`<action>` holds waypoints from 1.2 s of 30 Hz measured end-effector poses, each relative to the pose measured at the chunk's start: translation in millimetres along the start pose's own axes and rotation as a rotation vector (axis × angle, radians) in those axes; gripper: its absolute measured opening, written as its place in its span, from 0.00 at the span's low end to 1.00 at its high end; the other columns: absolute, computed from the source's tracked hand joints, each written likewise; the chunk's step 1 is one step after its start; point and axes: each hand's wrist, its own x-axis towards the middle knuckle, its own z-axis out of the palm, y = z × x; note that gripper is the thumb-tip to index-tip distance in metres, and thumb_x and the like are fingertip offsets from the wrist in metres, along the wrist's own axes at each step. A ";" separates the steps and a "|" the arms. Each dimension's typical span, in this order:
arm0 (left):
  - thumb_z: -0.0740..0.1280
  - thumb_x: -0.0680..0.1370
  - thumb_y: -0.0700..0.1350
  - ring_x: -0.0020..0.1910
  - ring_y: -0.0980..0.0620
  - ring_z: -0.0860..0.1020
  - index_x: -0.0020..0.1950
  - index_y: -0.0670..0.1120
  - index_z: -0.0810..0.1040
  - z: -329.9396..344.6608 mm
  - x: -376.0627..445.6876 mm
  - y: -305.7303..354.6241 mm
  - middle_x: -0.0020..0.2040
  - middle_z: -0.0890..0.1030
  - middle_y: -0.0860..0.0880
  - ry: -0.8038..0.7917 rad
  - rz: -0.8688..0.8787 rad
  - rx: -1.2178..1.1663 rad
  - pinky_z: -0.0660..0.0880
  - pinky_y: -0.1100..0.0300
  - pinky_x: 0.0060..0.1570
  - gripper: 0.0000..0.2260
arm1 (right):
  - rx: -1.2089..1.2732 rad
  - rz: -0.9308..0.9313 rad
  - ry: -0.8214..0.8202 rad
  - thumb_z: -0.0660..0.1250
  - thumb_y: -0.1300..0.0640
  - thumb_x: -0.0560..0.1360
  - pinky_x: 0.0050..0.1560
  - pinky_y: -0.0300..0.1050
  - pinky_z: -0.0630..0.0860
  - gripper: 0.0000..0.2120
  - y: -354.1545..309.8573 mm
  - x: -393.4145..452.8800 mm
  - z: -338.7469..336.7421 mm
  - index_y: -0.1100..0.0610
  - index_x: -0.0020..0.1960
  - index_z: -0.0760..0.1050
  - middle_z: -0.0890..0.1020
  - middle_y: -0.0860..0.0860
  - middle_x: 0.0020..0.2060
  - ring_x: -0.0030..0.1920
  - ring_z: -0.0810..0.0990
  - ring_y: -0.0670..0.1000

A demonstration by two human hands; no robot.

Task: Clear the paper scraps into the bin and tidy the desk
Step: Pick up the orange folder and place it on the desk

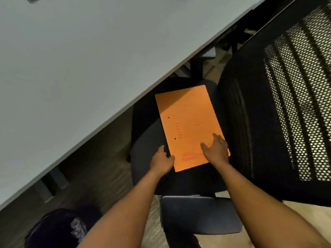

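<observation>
An orange paper folder [188,120] with two punch holes lies flat on the black seat [146,147] of an office chair, partly under the desk edge. My left hand [162,161] touches the folder's near left corner, thumb at its edge. My right hand [215,149] rests on top of the folder's near right part with fingers spread. No paper scraps or bin are in view.
The white desk top [71,59] fills the upper left. The chair's mesh backrest [295,104] stands on the right and its armrest [198,213] lies below my arms. A dark bag-like object [59,228] sits on the floor at lower left.
</observation>
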 end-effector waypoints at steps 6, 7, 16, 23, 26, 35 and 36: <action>0.64 0.78 0.42 0.52 0.48 0.79 0.72 0.46 0.63 13.0 14.4 21.0 0.54 0.77 0.48 0.057 -0.171 -0.332 0.77 0.56 0.47 0.23 | 0.057 0.255 -0.017 0.70 0.45 0.71 0.62 0.59 0.72 0.36 32.6 34.9 -8.9 0.56 0.73 0.62 0.69 0.59 0.68 0.65 0.71 0.63; 0.64 0.78 0.41 0.50 0.48 0.79 0.70 0.47 0.65 12.5 11.9 22.0 0.53 0.78 0.48 0.068 -0.167 -0.351 0.78 0.56 0.45 0.20 | 0.039 0.278 -0.014 0.70 0.46 0.73 0.61 0.58 0.73 0.35 31.6 33.4 -9.3 0.58 0.73 0.62 0.68 0.60 0.68 0.64 0.71 0.64; 0.59 0.82 0.41 0.45 0.44 0.84 0.51 0.55 0.76 -24.9 -44.5 32.3 0.50 0.84 0.44 -0.034 -0.141 -0.519 0.83 0.51 0.38 0.09 | 0.131 0.392 0.002 0.61 0.47 0.79 0.50 0.51 0.73 0.26 23.7 -19.9 -22.4 0.64 0.68 0.66 0.72 0.64 0.64 0.60 0.74 0.65; 0.57 0.81 0.41 0.44 0.45 0.84 0.53 0.47 0.79 -54.7 -120.8 42.1 0.46 0.85 0.45 -0.108 -0.042 -0.403 0.83 0.49 0.42 0.11 | 0.226 0.227 0.104 0.61 0.54 0.77 0.49 0.49 0.74 0.14 8.6 -104.5 -78.8 0.59 0.60 0.74 0.80 0.58 0.53 0.50 0.77 0.59; 0.59 0.80 0.40 0.43 0.45 0.84 0.49 0.46 0.81 -66.8 -160.4 32.5 0.45 0.85 0.45 -0.100 0.021 -0.349 0.83 0.50 0.44 0.10 | 0.319 0.201 0.160 0.60 0.55 0.76 0.48 0.51 0.74 0.16 4.3 -152.0 -96.2 0.59 0.61 0.75 0.80 0.56 0.51 0.49 0.77 0.57; 0.63 0.80 0.42 0.40 0.52 0.82 0.48 0.53 0.76 -104.5 -267.7 -4.3 0.43 0.82 0.51 0.019 0.318 -0.319 0.79 0.59 0.35 0.06 | 0.546 0.011 0.328 0.57 0.60 0.77 0.46 0.48 0.70 0.18 -23.3 -290.0 -110.1 0.55 0.65 0.73 0.78 0.53 0.53 0.50 0.75 0.53; 0.64 0.80 0.43 0.42 0.52 0.83 0.52 0.53 0.77 -112.5 -276.1 -8.1 0.45 0.83 0.51 0.036 0.357 -0.335 0.80 0.58 0.37 0.05 | 0.570 -0.021 0.327 0.57 0.60 0.77 0.45 0.48 0.69 0.18 -30.9 -298.8 -109.9 0.54 0.67 0.72 0.78 0.52 0.52 0.50 0.75 0.52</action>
